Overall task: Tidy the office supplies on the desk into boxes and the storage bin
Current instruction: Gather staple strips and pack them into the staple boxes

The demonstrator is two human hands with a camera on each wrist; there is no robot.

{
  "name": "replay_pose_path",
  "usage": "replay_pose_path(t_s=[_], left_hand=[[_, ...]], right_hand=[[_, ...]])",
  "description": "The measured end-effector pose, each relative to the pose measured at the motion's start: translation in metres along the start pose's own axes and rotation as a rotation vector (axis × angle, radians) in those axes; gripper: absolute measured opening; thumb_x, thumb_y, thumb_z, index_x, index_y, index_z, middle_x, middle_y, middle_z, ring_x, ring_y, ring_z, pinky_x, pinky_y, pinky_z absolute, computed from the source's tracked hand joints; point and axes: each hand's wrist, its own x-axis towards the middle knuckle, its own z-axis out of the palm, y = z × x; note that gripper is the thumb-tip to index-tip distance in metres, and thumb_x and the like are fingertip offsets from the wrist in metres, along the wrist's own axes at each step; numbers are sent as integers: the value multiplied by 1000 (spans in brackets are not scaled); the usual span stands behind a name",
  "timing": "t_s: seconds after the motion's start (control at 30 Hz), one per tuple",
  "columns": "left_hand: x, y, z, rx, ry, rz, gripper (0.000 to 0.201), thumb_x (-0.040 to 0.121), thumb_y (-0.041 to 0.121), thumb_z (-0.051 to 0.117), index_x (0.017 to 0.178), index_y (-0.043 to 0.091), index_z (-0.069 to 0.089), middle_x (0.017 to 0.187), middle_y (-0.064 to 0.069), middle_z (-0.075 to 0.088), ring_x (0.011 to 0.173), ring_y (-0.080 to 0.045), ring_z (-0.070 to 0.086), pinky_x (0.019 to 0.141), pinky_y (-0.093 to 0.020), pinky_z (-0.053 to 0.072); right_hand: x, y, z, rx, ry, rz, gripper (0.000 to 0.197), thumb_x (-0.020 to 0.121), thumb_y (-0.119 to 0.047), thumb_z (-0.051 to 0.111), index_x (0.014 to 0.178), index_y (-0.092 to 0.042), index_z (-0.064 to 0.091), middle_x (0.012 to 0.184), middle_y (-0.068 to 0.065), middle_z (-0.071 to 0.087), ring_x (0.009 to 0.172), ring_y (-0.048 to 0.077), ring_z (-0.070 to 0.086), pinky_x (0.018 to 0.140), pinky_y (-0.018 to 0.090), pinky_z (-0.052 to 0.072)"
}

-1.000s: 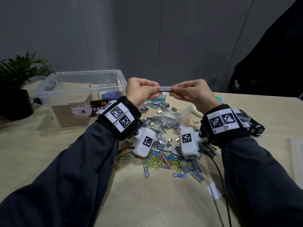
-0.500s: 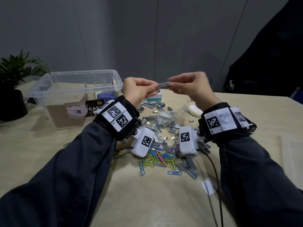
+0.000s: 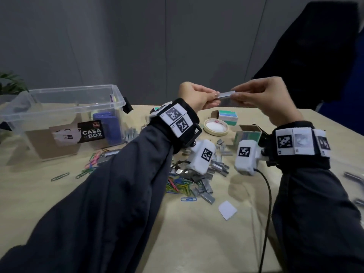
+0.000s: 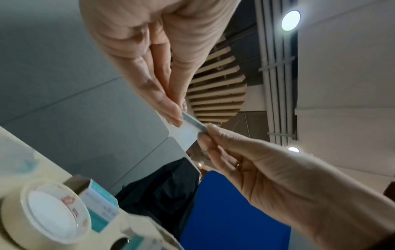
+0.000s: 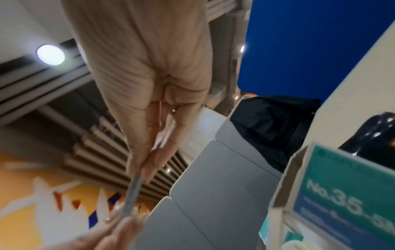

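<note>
A silver strip of staples (image 3: 226, 94) hangs in the air above the desk, held at both ends. My left hand (image 3: 199, 97) pinches its left end and my right hand (image 3: 256, 93) pinches its right end. The left wrist view shows the strip (image 4: 193, 123) between both sets of fingertips. In the right wrist view the strip (image 5: 133, 189) runs end-on from my right fingers. Below the hands lies a pile of loose staple strips (image 3: 206, 186) and coloured paper clips (image 3: 177, 186). An open green staple box (image 3: 228, 117) stands behind; another open one (image 3: 248, 134) is nearer.
A clear storage bin (image 3: 65, 107) at the left holds a blue item (image 3: 106, 127). A roll of masking tape (image 3: 216, 126) lies near the boxes. More clips (image 3: 92, 160) are scattered left. A white paper scrap (image 3: 227, 210) and a black cable (image 3: 267, 203) lie near the front.
Both hands have lifted the staple strip higher and slightly to the right, still pinching its two ends. The head view has shifted, showing the staple boxes and tape behind the hands.
</note>
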Motion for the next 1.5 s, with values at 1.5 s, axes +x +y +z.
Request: replay_pose_path(t_s=[1.5], left_hand=[[-1,-15,22,797,-466,22,31,81,6,76,110,-1,66,98,-16,69,72,-17,64,61,-26,60]], right_hand=[[-2,39,4,-830,216,293,13,86,-23,68,95,-24,78,105,5,69,100,29,64,72,31,45]])
